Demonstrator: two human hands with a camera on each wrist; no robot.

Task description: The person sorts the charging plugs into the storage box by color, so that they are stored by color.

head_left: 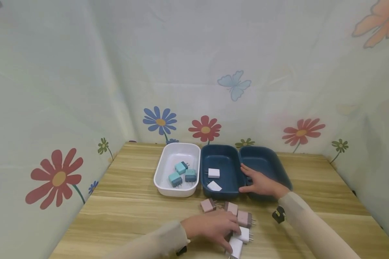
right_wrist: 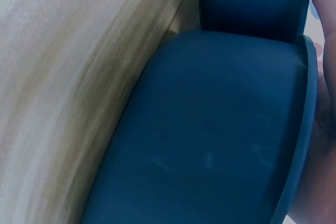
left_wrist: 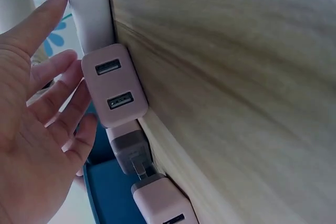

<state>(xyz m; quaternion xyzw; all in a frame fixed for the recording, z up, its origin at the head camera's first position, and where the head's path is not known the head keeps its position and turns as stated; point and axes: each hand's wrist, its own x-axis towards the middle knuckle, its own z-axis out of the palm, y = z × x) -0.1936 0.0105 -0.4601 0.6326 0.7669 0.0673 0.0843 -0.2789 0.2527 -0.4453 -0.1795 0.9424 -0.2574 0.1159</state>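
Here, low in my feed, the left hand [head_left: 211, 226] spreads its fingers over plugs; nearest its thumb, lower right, a white plug [head_left: 236, 247] slants lengthwise toward bottom left. At centre right, the right hand [head_left: 262, 183], fingers parted, rests where the middle tray [head_left: 219, 158], holding two white plugs [head_left: 214, 173], meets the right tray [head_left: 262, 163]. The white tray [head_left: 178, 193] holds three teal plugs [head_left: 174, 178].

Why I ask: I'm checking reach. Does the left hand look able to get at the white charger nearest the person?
Likely yes: the left hand has its thumb right by that white charger, and nothing visible lies on top of it to block the way.
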